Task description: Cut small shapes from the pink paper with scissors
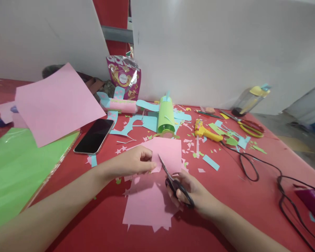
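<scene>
My left hand (140, 160) pinches the left side of a pink paper sheet (170, 148) held above the table. In my right hand (189, 189) is a pair of black-handled scissors (170, 178), fingers through the loops. The blades point up and left across the lower part of the sheet, close to my left fingertips. Whether they are cutting at this instant I cannot tell. Below both hands lies another pink paper piece (147, 206) with jagged lower edges. A green paper tube (166, 113) with blue wing-like strips stands just beyond the sheet.
A phone (94, 136), large pink sheet (59, 105) and green sheets (21, 175) lie left. Rightward are a yellow glue gun (207, 133) with a looping cord, red-and-yellow scissors (249, 127) and a bottle (252, 99). Paper scraps litter the red table. A snack bag (124, 77) stands behind.
</scene>
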`<state>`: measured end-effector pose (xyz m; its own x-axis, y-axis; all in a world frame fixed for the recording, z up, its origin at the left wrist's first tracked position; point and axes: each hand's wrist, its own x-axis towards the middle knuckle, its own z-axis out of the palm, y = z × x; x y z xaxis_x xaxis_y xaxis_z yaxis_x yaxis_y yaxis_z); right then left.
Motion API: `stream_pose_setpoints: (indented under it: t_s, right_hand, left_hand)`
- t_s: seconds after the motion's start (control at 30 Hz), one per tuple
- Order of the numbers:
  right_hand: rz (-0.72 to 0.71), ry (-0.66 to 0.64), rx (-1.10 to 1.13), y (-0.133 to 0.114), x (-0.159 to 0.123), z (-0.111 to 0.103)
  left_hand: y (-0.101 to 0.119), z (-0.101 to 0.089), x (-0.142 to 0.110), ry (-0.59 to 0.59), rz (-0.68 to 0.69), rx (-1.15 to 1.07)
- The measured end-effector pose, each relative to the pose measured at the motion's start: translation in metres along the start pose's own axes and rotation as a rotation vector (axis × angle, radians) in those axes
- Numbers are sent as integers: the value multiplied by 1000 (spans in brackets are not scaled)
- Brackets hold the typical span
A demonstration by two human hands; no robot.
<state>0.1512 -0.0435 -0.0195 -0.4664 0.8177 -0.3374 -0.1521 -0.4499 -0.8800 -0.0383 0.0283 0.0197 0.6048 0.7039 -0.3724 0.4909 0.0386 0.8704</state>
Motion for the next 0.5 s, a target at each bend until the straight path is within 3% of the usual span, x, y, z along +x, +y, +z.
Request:
stream_pose_setpoints:
  t_s: [0.5]
  right_hand:
    - [33,-65,-68,-9,0,-1]
  left_hand:
    - [-5,-7,2,-156,12,-149]
